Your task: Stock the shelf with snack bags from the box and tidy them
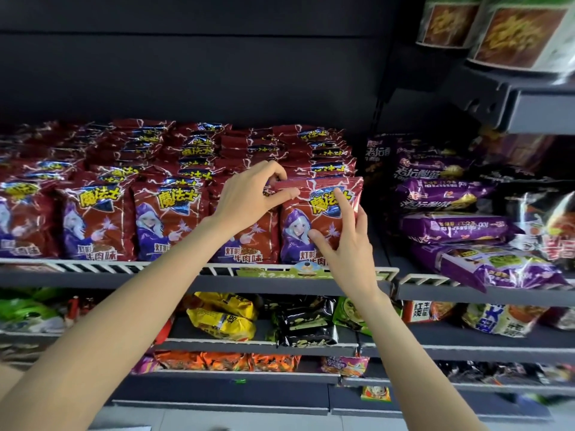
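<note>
Rows of red snack bags with a purple-cloaked figure stand upright on the dark shelf (193,279), behind its white wire rail. The rightmost front red bag (323,194) stands at the row's right end. My left hand (249,194) pinches that bag's top left edge between thumb and fingers. My right hand (345,244) holds the bag's right side, thumb on its front and index finger up along the top. The box is out of view.
Purple snack packs (451,227) lie stacked on the neighbouring shelf to the right. Green-lidded cups (516,32) stand on a higher shelf at top right. Lower shelves hold yellow bags (222,315), black bags (306,325) and orange bags.
</note>
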`<state>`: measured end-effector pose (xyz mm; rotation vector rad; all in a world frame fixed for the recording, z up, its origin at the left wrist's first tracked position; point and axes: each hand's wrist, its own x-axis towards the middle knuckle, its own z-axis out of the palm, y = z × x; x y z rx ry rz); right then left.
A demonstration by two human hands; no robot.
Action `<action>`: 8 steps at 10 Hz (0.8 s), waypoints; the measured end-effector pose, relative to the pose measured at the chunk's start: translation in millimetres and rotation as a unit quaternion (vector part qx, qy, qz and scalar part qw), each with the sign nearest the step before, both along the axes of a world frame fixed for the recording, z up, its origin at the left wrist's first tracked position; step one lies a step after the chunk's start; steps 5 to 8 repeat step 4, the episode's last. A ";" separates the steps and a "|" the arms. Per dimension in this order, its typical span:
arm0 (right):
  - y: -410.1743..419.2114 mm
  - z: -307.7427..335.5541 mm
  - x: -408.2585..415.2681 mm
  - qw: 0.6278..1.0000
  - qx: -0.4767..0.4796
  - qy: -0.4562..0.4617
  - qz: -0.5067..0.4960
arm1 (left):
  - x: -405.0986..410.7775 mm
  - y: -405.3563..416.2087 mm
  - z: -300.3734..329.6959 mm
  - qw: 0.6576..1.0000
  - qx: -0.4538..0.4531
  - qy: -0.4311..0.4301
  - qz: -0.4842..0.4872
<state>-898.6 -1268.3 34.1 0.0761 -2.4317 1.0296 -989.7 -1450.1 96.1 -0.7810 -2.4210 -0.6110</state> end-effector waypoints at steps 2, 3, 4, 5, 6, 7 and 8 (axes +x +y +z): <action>7.0 -3.6 -0.5 1.000 0.020 -0.010 -0.016 | 6.2 12.7 -0.1 0.994 -0.042 0.032 0.101; 4.0 -1.7 1.4 0.999 0.027 0.006 -0.031 | 8.9 12.5 1.8 0.991 -0.060 0.044 0.115; 1.7 1.8 1.5 0.996 0.002 0.060 -0.063 | 11.4 6.1 3.0 0.992 -0.034 0.066 0.103; 1.7 1.8 1.5 0.996 0.002 0.060 -0.063 | 11.4 6.1 3.0 0.992 -0.034 0.066 0.103; 1.7 1.8 1.5 0.996 0.002 0.060 -0.063 | 11.4 6.1 3.0 0.992 -0.034 0.066 0.103; 1.7 1.8 1.5 0.996 0.002 0.060 -0.063 | 11.4 6.1 3.0 0.992 -0.034 0.066 0.103; 1.7 1.8 1.5 0.996 0.002 0.060 -0.063 | 11.4 6.1 3.0 0.992 -0.034 0.066 0.103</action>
